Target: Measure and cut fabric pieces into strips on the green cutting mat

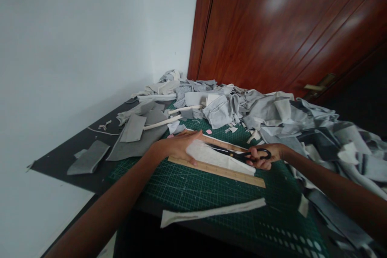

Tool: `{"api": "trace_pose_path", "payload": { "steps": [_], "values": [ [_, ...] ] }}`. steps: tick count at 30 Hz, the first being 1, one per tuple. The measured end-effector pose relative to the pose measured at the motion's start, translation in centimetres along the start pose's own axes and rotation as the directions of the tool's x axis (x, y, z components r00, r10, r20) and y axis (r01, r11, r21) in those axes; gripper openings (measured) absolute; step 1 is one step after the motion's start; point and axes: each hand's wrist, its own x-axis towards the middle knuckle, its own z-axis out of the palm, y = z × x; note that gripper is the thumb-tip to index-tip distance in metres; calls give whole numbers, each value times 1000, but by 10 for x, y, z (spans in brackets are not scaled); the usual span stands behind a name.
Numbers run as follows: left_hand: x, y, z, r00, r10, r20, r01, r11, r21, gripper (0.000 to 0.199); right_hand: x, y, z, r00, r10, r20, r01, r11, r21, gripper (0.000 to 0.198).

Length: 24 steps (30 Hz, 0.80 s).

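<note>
My right hand [262,156] is closed round the handles of black-handled scissors [232,153], whose blades point left over a piece of white fabric [211,156]. My left hand [181,145] lies across the fabric's left end with its fingers stretched out, pressing down on it. A wooden ruler [220,172] runs along the near edge of the fabric, and a second wooden strip [223,144] shows along its far side. All of these rest on a green cutting mat [169,187]. Whether the blades have fabric between them I cannot tell.
A long strip of white fabric [211,211] lies near the mat's front edge. Heaps of grey and white cloth [269,109] cover the back and right. Grey pieces [89,159] lie on the dark table at left. A white wall [75,40] and a wooden door [272,28] stand behind.
</note>
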Motion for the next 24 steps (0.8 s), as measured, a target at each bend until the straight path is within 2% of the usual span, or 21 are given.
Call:
{"api": "trace_pose_path", "payload": {
  "steps": [4, 10, 15, 18, 24],
  "values": [
    [-1, 1, -1, 999, -41, 20, 42, 999, -25, 147, 4, -10, 1, 999, -41, -22, 40, 999, -23, 43],
    [4, -8, 5, 1000, 17, -26, -17, 1000, -18, 153, 19, -27, 4, 995, -46, -94, 37, 995, -96, 47],
    [6, -10, 7, 1000, 7, -24, -7, 1000, -12, 154, 19, -37, 6, 981, -68, -183, 37, 985, -167, 52],
    [5, -7, 7, 999, 22, -31, -22, 1000, -18, 154, 16, -41, 6, 977, -71, -201, 34, 982, -185, 55],
    [0, -4, 7, 999, -38, -25, 38, 999, -24, 152, 19, -36, 0, 974, -73, -216, 21, 973, -231, 59]
  ]
}}
